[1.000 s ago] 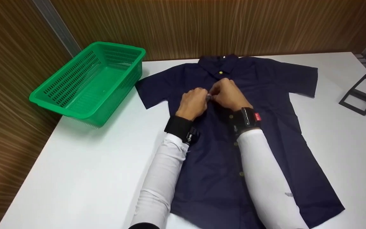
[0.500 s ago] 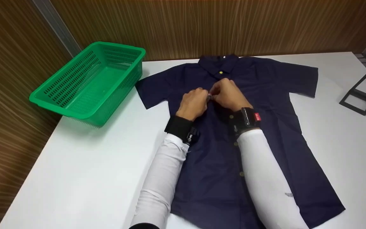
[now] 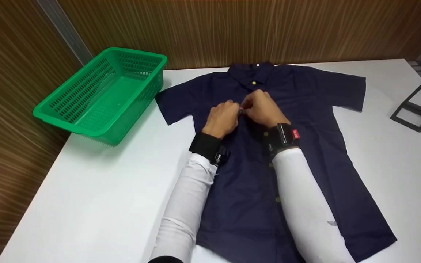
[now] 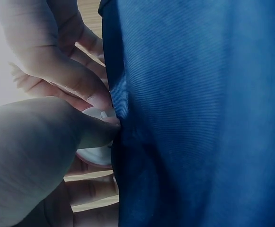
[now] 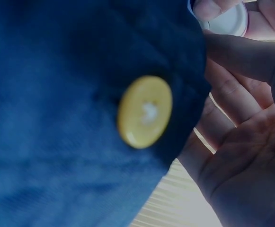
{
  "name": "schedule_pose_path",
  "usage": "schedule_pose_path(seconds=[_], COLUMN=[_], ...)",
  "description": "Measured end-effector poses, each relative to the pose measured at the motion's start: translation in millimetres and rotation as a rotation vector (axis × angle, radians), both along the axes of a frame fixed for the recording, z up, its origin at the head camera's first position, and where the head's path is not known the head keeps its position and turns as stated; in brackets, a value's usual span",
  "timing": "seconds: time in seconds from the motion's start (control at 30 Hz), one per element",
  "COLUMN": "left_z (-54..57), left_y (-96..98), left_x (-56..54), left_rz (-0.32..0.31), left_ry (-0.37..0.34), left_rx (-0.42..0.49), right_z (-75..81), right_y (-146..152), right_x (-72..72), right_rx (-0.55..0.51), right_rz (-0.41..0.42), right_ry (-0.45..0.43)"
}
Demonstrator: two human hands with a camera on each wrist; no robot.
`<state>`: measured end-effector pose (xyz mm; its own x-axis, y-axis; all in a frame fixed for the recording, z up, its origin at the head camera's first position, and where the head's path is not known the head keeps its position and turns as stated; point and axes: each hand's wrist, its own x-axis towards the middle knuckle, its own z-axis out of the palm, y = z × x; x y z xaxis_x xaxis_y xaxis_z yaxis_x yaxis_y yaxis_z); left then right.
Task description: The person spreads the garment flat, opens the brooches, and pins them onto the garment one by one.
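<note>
A dark navy short-sleeved shirt (image 3: 247, 204) lies spread with its collar toward the wall. At its upper chest my two hands meet. My left hand (image 3: 220, 117) pinches a small round badge (image 4: 98, 155), its pale back showing past the thumb in the left wrist view. My right hand (image 3: 263, 109) pinches the shirt cloth right beside the badge, thumb at the fabric edge in the right wrist view. A yellow shirt button (image 5: 146, 112) sits close to the right fingers. Cloth hides the fingertips and part of the badge.
A green perforated basket (image 3: 122, 109) stands left of the shirt on the white table (image 3: 104, 204). At the right edge is a black folding frame-like stand (image 3: 413, 107). Wood-grain panels (image 3: 210, 33) rise behind the table and on the left.
</note>
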<state>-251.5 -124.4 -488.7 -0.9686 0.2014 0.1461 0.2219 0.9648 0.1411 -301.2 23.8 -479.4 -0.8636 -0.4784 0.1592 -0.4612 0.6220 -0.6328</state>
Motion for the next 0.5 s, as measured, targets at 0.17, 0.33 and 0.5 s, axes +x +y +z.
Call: schedule_pose_path(seconds=[0.17, 0.33, 0.5], left_z=[0.1, 0.5, 1.1], left_y=[-0.5, -0.6, -0.2], left_x=[0.0, -0.2, 1.0], left_rz=[0.005, 0.006, 0.013], left_ry=[0.002, -0.004, -0.005], left_rx=[0.009, 0.007, -0.005], right_z=[-0.3, -0.5, -1.1], right_y=[-0.6, -0.9, -1.2], right_x=[0.1, 0.0, -0.1], right_rx=[0.003, 0.002, 0.005], right_rz=[0.004, 0.000, 0.004], right_ry=[-0.005, -0.005, 0.014])
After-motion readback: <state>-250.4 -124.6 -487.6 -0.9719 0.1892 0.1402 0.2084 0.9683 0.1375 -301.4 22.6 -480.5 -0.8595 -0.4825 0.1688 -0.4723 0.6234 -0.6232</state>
